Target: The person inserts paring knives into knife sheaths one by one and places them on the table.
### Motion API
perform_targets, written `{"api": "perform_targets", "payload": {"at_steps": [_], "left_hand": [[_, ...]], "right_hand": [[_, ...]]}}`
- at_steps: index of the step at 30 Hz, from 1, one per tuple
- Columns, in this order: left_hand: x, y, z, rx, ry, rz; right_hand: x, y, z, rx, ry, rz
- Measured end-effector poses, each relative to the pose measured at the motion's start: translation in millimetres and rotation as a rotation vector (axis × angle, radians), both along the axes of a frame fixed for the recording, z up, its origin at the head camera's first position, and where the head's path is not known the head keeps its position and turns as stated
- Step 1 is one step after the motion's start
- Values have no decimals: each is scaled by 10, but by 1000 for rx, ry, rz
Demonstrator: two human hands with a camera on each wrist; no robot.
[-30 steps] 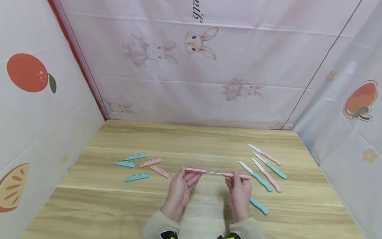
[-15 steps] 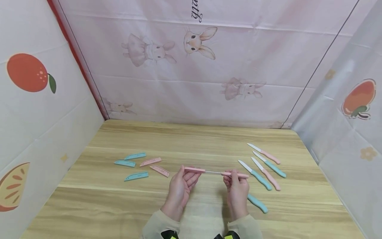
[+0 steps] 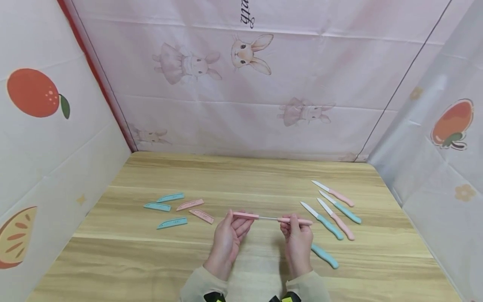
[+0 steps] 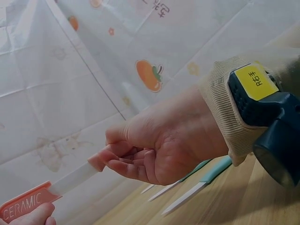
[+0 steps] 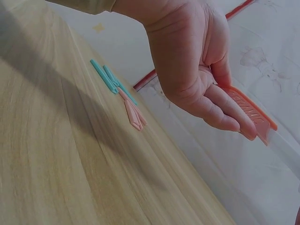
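Observation:
A pink knife sheath (image 3: 246,215), lettered CERAMIC in the wrist views, is pinched between the thumb and fingers of my left hand (image 3: 228,241). My right hand (image 3: 298,245) holds a pink-handled paring knife (image 3: 305,222) by its handle. The tip end of its white blade (image 4: 75,180) sits inside the sheath's mouth, while the rest of the blade shows between the two hands. Sheath and knife lie nearly in one line above the table. Part of the handle is hidden by my right fingers.
Blue sheaths (image 3: 172,223) and pink sheaths (image 3: 201,216) lie at left on the wooden table (image 3: 124,251). Several bare knives lie at right, among them a pink one (image 3: 341,198) and a blue one (image 3: 330,227). Another blue knife (image 3: 325,256) is partly behind my right hand.
My right hand has moved slightly left with the knife, so less of the blade shows outside the sheath. My left hand has stayed nearly still.

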State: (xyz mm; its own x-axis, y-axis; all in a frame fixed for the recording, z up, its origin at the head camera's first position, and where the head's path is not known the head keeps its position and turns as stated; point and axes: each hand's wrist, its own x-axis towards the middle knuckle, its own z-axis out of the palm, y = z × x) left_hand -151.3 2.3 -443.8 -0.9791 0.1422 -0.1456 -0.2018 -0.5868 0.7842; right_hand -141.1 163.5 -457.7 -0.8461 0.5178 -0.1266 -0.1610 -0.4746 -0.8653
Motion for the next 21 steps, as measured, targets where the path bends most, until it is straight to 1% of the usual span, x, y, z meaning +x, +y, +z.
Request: {"api": "perform_targets", "payload": {"at_steps": [8,15,21], "left_hand": [[4,7,-12,27,-17,6],[9,3,-25,13,-10,-4],[16,8,-28,20,-19,-2]], "right_hand": [[2,-19,-26,-10,-4,-2],[-1,-38,-43,1,-48,-1],[-4,-43,-51,21,-63,1]]}}
